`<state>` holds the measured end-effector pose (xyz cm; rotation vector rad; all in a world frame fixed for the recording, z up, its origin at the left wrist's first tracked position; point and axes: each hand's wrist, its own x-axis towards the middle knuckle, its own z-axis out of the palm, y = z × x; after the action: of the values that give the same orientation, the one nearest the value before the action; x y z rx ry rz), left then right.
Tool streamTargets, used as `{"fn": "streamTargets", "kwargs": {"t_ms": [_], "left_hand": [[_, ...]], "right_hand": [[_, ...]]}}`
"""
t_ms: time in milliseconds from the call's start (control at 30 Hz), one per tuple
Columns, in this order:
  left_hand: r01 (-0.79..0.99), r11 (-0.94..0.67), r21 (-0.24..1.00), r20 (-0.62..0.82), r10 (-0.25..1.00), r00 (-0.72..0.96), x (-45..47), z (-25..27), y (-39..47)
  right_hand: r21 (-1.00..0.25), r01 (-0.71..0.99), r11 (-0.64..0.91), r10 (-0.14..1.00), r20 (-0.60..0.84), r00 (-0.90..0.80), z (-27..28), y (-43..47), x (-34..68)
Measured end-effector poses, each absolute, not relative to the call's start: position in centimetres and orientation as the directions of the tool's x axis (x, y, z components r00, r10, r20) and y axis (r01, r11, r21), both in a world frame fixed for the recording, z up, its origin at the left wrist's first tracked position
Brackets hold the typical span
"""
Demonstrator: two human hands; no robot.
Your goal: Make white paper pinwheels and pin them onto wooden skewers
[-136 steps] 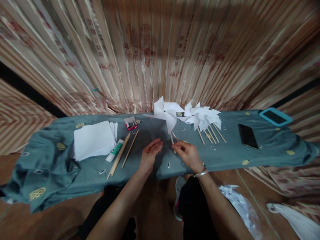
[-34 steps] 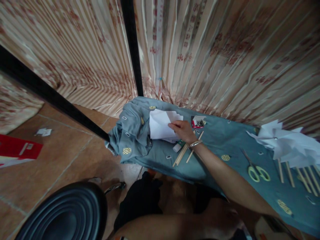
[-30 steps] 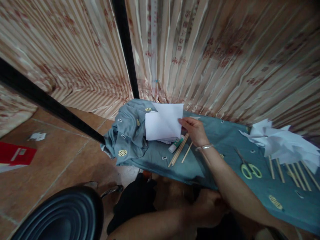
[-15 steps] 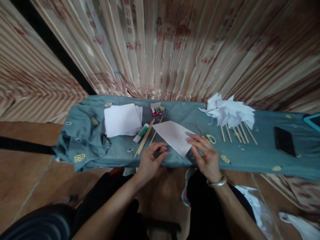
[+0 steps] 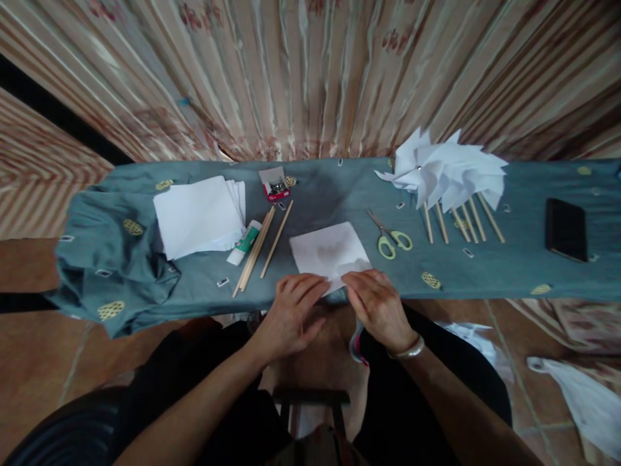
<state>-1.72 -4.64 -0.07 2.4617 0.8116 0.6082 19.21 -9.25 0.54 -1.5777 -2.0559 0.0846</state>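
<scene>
A white sheet of paper [image 5: 330, 249] lies on the cloth in front of me, its near edge turned toward me. My left hand [image 5: 294, 314] has its fingers together and pressed on the near left part of that edge, with the thumb apart below. On the other side of the same edge, my right hand [image 5: 378, 307] is closed on the paper, fingertips close to the left ones. Fingers cover part of the near edge, so any fold there is hidden. Scissors with green handles [image 5: 388, 236] rest just right of the sheet.
Left stand a paper stack [image 5: 198, 217], a glue stick [image 5: 243, 243], wooden sticks [image 5: 257, 249] and an open red box [image 5: 276, 188] of small metal pieces. Right are several white paper pinwheels [image 5: 446, 168] on sticks and a black phone [image 5: 565, 230]. A curtain [image 5: 310, 84] hangs behind.
The sheet has been turned and now lies flatter near the table's front edge. Both hands have come together on its near edge; the left was apart from it before. The view has shifted.
</scene>
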Motion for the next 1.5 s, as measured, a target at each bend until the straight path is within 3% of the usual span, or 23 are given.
{"fn": "streamTargets", "kwargs": {"t_ms": [267,500,600,1033,1233,1500], "left_hand": [[0.522,-0.639,0.565,0.239,0.732,0.638,-3.0,-0.1,-2.7],[0.548,-0.582,0.601,0.228,0.782,0.580,-3.9,-0.2,-2.3],[0.563,-0.608,0.560,0.240,0.769,0.593,-3.5,-0.3,-2.8],[0.619,-0.565,0.546,0.210,0.807,0.551,-3.6,-0.5,-2.2],[0.551,-0.725,0.413,0.279,0.676,0.682,-2.1,0.4,-3.0],[0.562,-0.729,0.391,0.127,0.647,0.751,-1.1,-1.3,-3.7]], "right_hand": [[-0.420,0.854,0.307,0.944,0.251,-0.216,0.9,-8.9,19.8],[-0.729,0.663,0.171,0.980,0.194,-0.039,0.6,-7.9,22.4],[-0.781,0.619,0.089,0.987,0.152,0.050,0.4,-6.9,21.8],[-0.764,0.643,-0.050,0.989,0.051,0.137,-0.5,-0.8,20.1],[-0.704,0.710,-0.022,0.993,0.067,0.097,-1.0,0.1,19.2],[-0.663,0.748,-0.009,0.987,0.116,0.114,-0.9,0.3,18.7]]}}
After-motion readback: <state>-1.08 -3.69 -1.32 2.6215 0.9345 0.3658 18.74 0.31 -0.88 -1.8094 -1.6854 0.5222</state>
